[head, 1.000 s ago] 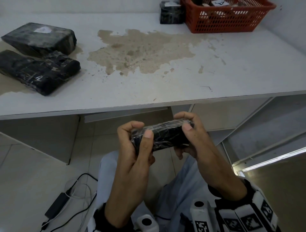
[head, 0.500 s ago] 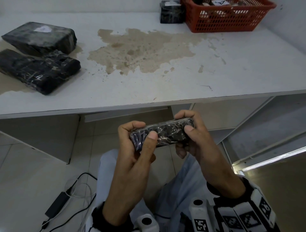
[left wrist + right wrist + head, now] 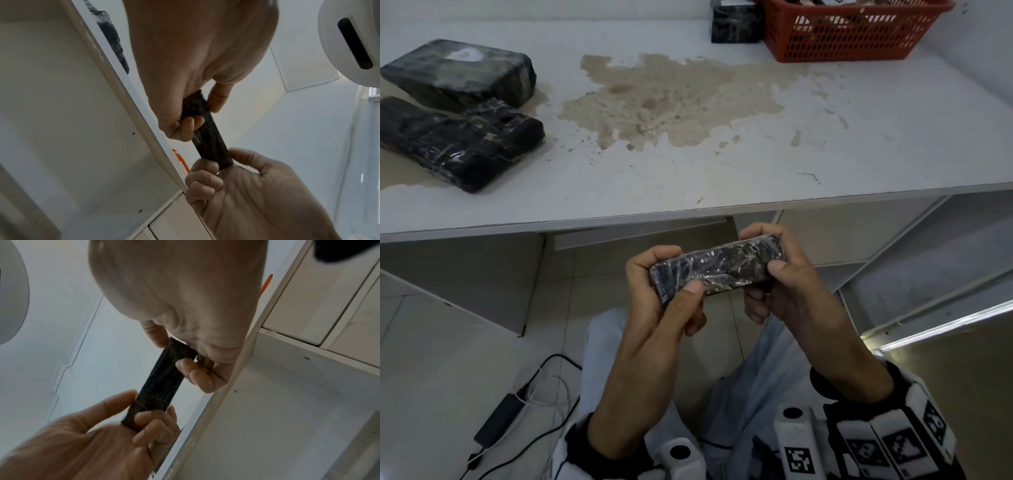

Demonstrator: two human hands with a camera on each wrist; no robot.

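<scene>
Since one second ago the small block [image 3: 717, 269] has turned a little: its right end is now higher than its left end, and more of its shiny top face shows in the head view. The left hand [image 3: 654, 308] holds the left end, with the fingers curled behind it and the thumb on the near edge. The right hand [image 3: 791, 291] holds the right end in the same way, its thumb on the near corner. The block is black, wrapped in clear film, and I can read no writing on it. It is in the air, lower than the front edge of the bench [image 3: 722, 178] and above the person's lap. On the bench, at the far left, two big black parcels [image 3: 458, 144] lie touching each other. The farther one has a white label [image 3: 464, 54], but its text is too blurred to read. A brown stain [image 3: 664, 102] covers the middle of the bench. A red basket [image 3: 852, 34] stands at the far right, with a dark box [image 3: 734, 25] just beside it. Black and white code squares [image 3: 799, 459] show on the wrist bands.
</scene>
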